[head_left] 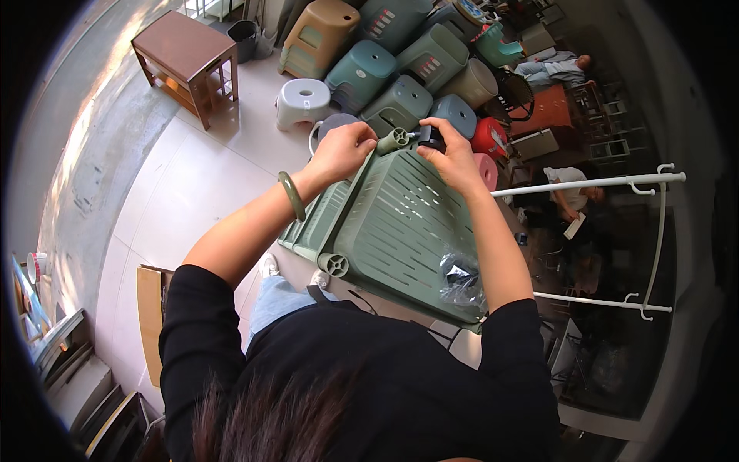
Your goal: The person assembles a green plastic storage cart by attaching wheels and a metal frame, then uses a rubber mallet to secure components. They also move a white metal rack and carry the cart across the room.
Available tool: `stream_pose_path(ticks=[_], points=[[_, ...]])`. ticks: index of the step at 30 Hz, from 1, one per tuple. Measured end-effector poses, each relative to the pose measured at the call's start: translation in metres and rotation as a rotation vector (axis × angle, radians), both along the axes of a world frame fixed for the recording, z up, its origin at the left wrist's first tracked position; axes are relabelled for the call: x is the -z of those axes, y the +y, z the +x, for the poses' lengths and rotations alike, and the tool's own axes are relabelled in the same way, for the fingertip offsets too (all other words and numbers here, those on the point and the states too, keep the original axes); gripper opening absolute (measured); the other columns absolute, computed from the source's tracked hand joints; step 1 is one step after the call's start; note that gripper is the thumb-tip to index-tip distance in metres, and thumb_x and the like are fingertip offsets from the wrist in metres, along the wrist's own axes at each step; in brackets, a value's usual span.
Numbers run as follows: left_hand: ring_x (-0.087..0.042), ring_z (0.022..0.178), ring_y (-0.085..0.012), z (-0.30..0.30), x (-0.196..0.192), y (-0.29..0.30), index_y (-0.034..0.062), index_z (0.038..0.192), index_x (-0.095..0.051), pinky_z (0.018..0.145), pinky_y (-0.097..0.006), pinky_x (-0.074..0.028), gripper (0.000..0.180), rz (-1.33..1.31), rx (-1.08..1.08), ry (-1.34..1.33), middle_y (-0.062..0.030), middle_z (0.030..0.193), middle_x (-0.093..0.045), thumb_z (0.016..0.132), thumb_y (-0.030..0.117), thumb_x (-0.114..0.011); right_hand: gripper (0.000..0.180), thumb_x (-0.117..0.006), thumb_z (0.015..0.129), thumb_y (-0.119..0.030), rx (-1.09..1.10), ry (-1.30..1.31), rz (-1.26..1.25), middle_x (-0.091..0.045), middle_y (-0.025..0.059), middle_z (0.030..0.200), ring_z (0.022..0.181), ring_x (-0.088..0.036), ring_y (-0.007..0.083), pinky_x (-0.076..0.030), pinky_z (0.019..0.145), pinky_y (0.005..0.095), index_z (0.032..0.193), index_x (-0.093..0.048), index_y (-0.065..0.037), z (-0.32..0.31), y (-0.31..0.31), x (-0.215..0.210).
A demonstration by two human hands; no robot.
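A green slatted plastic shelf rack [408, 208] lies tipped over in front of me, with round hollow leg ends at its corners. My left hand [346, 148] has its fingers curled at the far left corner, beside a leg end [396, 139]. A black caster wheel [431, 138] with a metal stem is pinched in my right hand [456, 154]. Its stem points left at that leg end; whether it enters the opening I cannot tell. Nearer me, another leg end [334, 265] shows an open spoked socket. A clear plastic bag [462, 279] with something dark in it rests on the rack.
Beyond the rack stand many plastic stools, among them a white one [302, 103] and a tan one [319, 37]. A brown bench [185, 48] is at the far left. White rails [585, 185] stick out at right. Two other people sit or lie further off.
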State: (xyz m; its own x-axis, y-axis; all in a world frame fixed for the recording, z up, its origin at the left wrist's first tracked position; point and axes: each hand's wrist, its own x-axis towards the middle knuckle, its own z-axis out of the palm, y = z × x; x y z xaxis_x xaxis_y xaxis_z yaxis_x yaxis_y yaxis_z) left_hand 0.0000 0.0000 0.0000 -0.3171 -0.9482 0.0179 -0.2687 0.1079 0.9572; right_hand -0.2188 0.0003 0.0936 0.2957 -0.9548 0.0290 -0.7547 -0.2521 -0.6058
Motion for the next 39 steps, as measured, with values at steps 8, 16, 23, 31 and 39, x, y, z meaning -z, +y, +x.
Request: stream_pose_path(ticks=[8,16,23,31,39], points=[[-0.066,0.084,-0.0200,-0.029,0.017,-0.010,-0.0015,0.119,-0.057,0.077,-0.034,-0.053,0.029,-0.022,0.063,0.147,-0.0135,0.106,-0.065,0.092,0.009,-0.052,0.044,-0.070,0.076,-0.006,-0.065,0.093,-0.024,-0.059,0.0098,0.101,0.091,-0.057,0.0219,-0.046,0.084,0.0310,0.118,-0.057,-0.012,-0.005,-0.005,0.015],[-0.058,0.108,-0.0352,-0.041,0.010,-0.023,0.0002,0.112,-0.062,0.094,-0.042,-0.045,0.029,-0.061,0.060,0.156,-0.0206,0.111,-0.062,0.087,0.012,-0.054,0.045,-0.070,0.075,-0.004,-0.063,0.163,-0.009,-0.059,0.0103,0.104,0.095,-0.058,0.0247,-0.046,0.085,0.0322,0.118,-0.056,-0.010,-0.005,-0.008,0.009],[-0.064,0.089,-0.0269,-0.046,0.006,-0.031,-0.0019,0.112,-0.060,0.078,-0.037,-0.052,0.033,0.151,0.078,0.301,-0.0162,0.103,-0.065,0.088,0.020,-0.059,0.045,-0.069,0.074,-0.001,-0.254,0.380,-0.140,-0.059,0.0124,0.104,0.100,-0.058,0.0326,-0.047,0.084,0.0386,0.116,-0.057,-0.010,0.008,-0.021,0.000],[-0.059,0.077,-0.0108,-0.044,-0.004,-0.044,-0.0015,0.113,-0.058,0.068,-0.023,-0.050,0.056,0.419,0.215,0.439,-0.0072,0.097,-0.062,0.081,0.042,-0.072,0.042,-0.068,0.073,0.001,-0.267,0.260,-0.032,-0.059,0.0123,0.105,0.100,-0.057,0.0320,-0.047,0.084,0.0394,0.112,-0.058,-0.008,0.007,-0.028,-0.002],[-0.061,0.064,-0.0155,-0.052,-0.010,-0.062,-0.0051,0.100,-0.061,0.056,-0.027,-0.052,0.061,0.532,0.188,0.305,-0.0115,0.087,-0.063,0.067,0.044,-0.075,0.047,-0.071,0.074,-0.003,-0.284,0.335,0.039,-0.058,0.0126,0.106,0.099,-0.057,0.0312,-0.046,0.086,0.0373,0.117,-0.053,-0.006,0.002,-0.037,-0.004]])
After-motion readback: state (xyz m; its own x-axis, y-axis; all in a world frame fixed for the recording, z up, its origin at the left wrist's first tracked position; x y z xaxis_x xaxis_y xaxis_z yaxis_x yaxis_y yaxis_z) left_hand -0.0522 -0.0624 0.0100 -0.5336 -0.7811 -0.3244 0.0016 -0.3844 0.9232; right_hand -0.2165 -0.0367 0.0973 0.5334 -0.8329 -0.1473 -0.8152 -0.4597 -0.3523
